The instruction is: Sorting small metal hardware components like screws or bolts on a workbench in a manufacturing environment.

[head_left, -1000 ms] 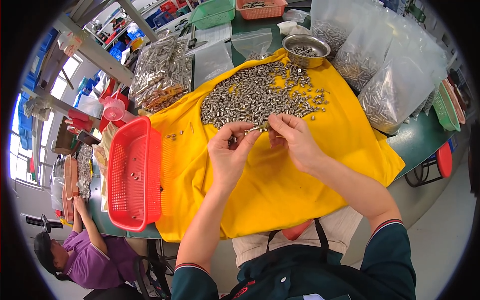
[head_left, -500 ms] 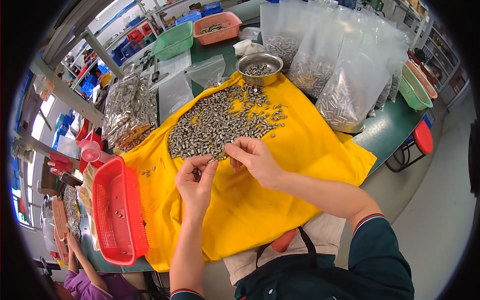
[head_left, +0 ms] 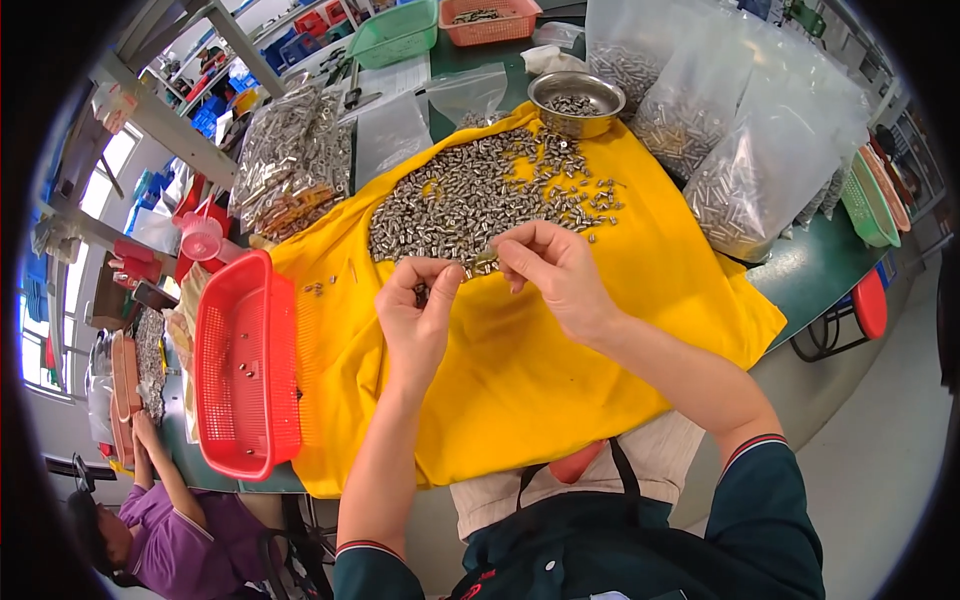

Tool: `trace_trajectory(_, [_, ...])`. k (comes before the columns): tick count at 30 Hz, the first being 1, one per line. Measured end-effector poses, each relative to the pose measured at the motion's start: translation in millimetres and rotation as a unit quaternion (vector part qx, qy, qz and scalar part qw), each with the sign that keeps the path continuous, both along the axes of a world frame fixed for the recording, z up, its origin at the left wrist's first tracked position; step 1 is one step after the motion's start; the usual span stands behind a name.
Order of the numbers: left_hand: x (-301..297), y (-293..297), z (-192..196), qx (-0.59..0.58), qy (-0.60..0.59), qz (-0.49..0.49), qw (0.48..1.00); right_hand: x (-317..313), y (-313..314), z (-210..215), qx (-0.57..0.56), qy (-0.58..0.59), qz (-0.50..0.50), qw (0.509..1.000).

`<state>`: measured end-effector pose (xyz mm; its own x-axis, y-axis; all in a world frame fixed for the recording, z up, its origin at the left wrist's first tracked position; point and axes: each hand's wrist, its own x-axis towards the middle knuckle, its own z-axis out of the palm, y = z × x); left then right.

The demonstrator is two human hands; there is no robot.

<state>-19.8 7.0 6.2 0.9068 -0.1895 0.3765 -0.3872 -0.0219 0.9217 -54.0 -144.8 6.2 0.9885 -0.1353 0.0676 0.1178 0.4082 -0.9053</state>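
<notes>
Most of the work looks left: a broad heap of metal pieces (head_left: 440, 205) lies on the yellow cloth (head_left: 560, 400) at twelve o'clock from the hands, while the red basket (head_left: 240, 335), between eight and nine, holds only a few. The steel bowl (head_left: 580, 124) at one o'clock has more pieces inside (whether finished or waiting, I cannot tell). The left hand (head_left: 415, 315) pinches a small metal part (head_left: 482, 264) between nearly closed thumb and forefinger; the right hand (head_left: 555, 275) pinches its other end. Fingertips cover much of that part, so one piece or two is unclear; the left palm is hidden.
</notes>
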Motion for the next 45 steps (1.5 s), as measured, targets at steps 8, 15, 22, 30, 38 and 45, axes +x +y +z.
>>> trace_trajectory(8, [11.5,0.4,-9.7,0.039,0.017,0.036,0.998,7.4,-12.2,-8.9,0.002,0.024,-0.050,0.998])
trace_trajectory(15, [12.2,11.4,-1.8,0.185,-0.038,0.079,0.979,8.4,-4.9,-9.9,0.011,0.021,-0.037,0.999])
trace_trajectory(22, [10.6,64.6,30.7,0.393,-0.089,0.128,0.906,11.2,-9.6,-14.2,-0.008,0.016,-0.045,0.999])
trace_trajectory(30, [7.3,137.6,20.4,0.545,-0.020,0.188,0.817,9.8,-6.5,-10.4,0.012,0.028,-0.036,0.999])
trace_trajectory(38, [5.5,103.6,38.1,0.475,-0.073,0.193,0.855,9.1,-12.7,-17.1,0.001,0.024,-0.039,0.999])
trace_trajectory(45, [32.5,44.8,11.3,0.480,-0.108,0.042,0.869,12.3,-10.6,-15.8,0.001,0.024,-0.040,0.999])
